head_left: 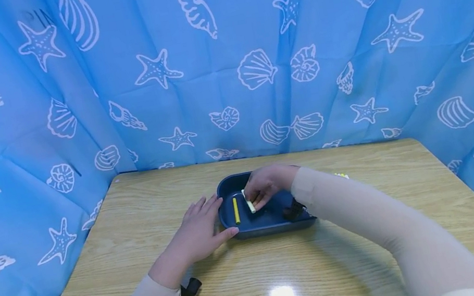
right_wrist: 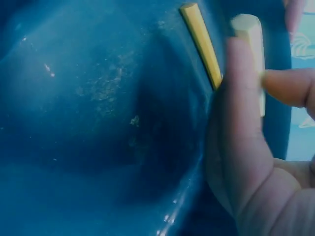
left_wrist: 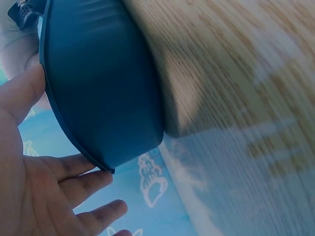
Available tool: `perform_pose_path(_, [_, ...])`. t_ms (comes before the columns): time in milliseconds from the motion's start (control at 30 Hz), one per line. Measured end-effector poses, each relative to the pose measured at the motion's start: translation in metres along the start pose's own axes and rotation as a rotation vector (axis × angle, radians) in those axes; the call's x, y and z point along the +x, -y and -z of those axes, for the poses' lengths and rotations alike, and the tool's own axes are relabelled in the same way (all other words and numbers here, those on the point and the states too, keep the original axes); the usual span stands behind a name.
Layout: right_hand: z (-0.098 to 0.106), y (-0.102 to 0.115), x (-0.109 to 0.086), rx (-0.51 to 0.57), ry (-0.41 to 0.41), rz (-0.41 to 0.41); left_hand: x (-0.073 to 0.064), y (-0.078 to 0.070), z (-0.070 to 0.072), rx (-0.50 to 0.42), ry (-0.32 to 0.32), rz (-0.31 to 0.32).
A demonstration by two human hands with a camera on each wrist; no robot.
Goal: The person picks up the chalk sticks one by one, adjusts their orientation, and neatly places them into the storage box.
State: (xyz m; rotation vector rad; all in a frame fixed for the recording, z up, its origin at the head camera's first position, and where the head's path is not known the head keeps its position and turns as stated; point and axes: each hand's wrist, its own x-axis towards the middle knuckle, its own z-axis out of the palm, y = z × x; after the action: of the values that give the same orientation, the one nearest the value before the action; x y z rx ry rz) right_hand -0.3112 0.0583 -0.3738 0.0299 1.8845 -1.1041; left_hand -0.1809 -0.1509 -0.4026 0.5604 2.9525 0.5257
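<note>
The right hand (head_left: 267, 183) pinches the white stick (right_wrist: 255, 37), probably light, brittle, best held mid-length; the left hand (head_left: 200, 234), loosely spread, touches the tray (head_left: 275, 228).

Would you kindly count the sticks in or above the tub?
2: a yellow stick lying in the tub and a pale stick pinched by the right hand. Others may be hidden.

Tray (head_left: 263, 231) partly behind right sleeve (head_left: 362, 210)

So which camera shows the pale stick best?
Right wrist view: the pale stick appears largest there, pinched by the right hand. The head view shows it small, partly covered; the left wrist view doesn't show it.
</note>
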Motion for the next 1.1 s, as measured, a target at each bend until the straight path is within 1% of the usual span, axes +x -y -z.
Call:
perform_pose_path(233, [-0.006,0.001,0.009,-0.012,-0.031,-0.056,0.0,0.001,0.0,-0.01,-0.005,0.002])
perform_pose_path(400, [-0.008,0.002,0.013,0.004,-0.037,-0.087,0.0,0.0,0.0,-0.009,-0.005,0.006])
perform_pose_path(700, [-0.012,0.002,0.017,0.013,-0.039,-0.101,0.0,-0.001,-0.002,0.005,-0.007,0.004])
perform_pose_path(933, [-0.015,0.004,0.021,0.008,-0.011,-0.124,0.001,0.001,-0.003,0.013,-0.006,-0.002])
perform_pose_path(1100, [-0.017,0.004,0.024,0.015,-0.015,-0.133,0.001,0.001,-0.003,0.01,-0.004,-0.002])
